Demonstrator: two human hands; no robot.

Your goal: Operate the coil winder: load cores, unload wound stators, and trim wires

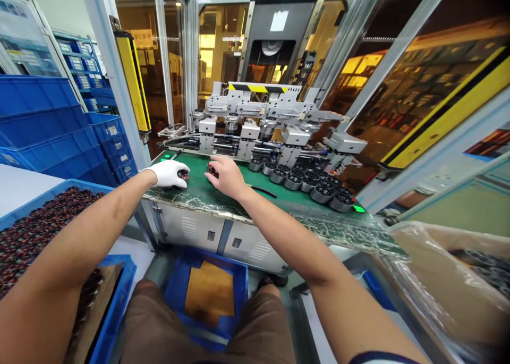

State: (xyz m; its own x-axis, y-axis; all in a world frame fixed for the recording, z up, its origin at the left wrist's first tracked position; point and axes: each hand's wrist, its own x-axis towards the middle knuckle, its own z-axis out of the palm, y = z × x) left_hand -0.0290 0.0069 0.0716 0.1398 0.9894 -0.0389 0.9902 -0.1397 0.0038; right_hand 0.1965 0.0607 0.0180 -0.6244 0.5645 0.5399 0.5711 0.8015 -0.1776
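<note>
My left hand [169, 174], in a white glove, is at the left part of the green work surface [195, 189], its fingers curled round a copper-wound coil part [184, 175]. A short gap to the right, my bare right hand [227, 177] grips a similar dark and copper part, mostly hidden by the fingers. Beyond the right hand stand several grey ring-shaped parts with black inserts [294, 179], grouped along the surface. A black-handled tool [263, 191] lies just right of my right wrist.
A machine with grey clamp blocks [250, 133] spans the back. Yellow safety bars [135, 82] flank the opening. At the left, a blue bin [75, 183] holds many copper-wound parts. A blue crate [175, 289] sits between my legs; a plastic-lined carton [434, 268] stands at right.
</note>
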